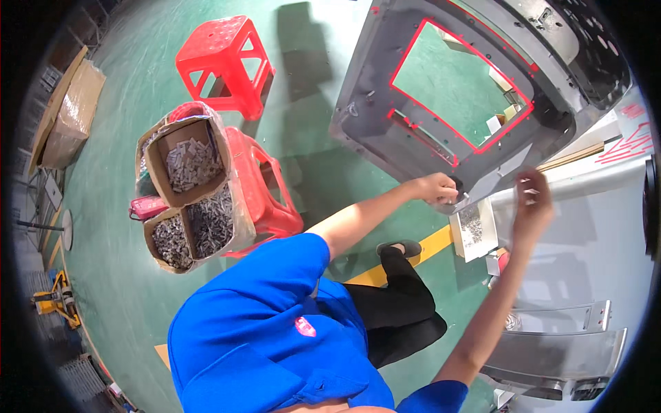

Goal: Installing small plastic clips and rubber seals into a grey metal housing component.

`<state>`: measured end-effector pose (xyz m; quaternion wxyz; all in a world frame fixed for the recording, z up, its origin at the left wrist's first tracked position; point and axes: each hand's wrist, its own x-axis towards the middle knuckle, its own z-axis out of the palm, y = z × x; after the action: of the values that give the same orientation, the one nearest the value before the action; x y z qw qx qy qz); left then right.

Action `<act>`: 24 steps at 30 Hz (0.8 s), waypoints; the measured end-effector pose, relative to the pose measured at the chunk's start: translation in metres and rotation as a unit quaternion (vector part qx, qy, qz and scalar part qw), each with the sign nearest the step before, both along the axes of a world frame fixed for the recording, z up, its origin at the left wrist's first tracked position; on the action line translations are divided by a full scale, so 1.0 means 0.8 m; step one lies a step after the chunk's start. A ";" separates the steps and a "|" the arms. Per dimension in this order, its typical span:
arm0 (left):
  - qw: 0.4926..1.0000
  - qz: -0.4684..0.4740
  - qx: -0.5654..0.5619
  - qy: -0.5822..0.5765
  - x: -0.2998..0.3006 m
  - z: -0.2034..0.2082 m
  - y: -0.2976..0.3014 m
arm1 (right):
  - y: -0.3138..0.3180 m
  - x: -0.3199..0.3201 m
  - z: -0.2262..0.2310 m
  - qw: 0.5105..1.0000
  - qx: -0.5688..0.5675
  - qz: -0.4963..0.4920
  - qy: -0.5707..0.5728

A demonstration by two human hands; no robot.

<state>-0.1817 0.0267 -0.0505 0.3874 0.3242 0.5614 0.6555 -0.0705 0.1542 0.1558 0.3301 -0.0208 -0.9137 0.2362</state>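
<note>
Blurred right hand (pixel 531 199), contents indistinct

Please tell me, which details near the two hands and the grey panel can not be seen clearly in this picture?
- Head view: what the left hand presses at the grey panel edge; its fingers cover it.
- Small pale pieces in the right hand: blurred, kind unclear.
- Metal parts in the cardboard boxes: too small to identify.
- Panel's top right: cut off by the picture rim.
</note>
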 end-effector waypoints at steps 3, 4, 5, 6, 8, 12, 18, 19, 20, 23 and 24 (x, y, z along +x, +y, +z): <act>0.999 0.015 0.024 0.022 -0.003 0.000 0.012 | -0.036 0.015 -0.087 0.994 -0.088 0.002 -0.069; 0.999 0.029 0.027 0.029 -0.004 -0.004 0.015 | -0.046 0.019 -0.105 0.991 -0.102 0.039 -0.080; 0.996 0.046 0.040 0.062 -0.016 -0.017 0.028 | -0.051 0.017 -0.122 0.988 -0.117 0.045 -0.088; 0.996 0.052 0.038 0.063 -0.017 -0.022 0.037 | -0.051 0.021 -0.141 0.985 -0.133 0.044 -0.101; 0.995 0.067 0.033 0.068 -0.016 -0.021 0.043 | -0.042 0.022 -0.171 0.986 -0.094 0.050 -0.128; 0.981 0.107 0.043 0.157 -0.018 -0.023 0.050 | -0.028 0.026 -0.192 0.992 0.001 0.054 -0.115; 0.963 0.220 0.059 0.144 -0.006 -0.008 0.043 | -0.040 0.032 -0.191 0.959 0.236 -0.005 -0.159; 0.957 0.250 0.072 0.131 0.001 -0.005 0.043 | -0.037 0.032 -0.195 0.942 0.278 -0.004 -0.188; 0.949 0.280 0.084 0.117 0.009 -0.002 0.042 | -0.035 0.032 -0.201 0.940 0.282 -0.014 -0.189; 0.946 0.309 0.045 0.087 0.049 0.013 0.018 | -0.032 0.028 -0.210 0.939 0.283 -0.036 -0.193; 0.941 0.325 0.018 0.089 0.057 0.018 0.001 | -0.038 0.025 -0.202 0.941 0.277 -0.033 -0.192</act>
<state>-0.1359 0.0277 -0.0359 0.0957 0.1876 0.6563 0.7245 -0.0508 0.1239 -0.0061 0.1486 -0.0034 -0.9878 -0.0455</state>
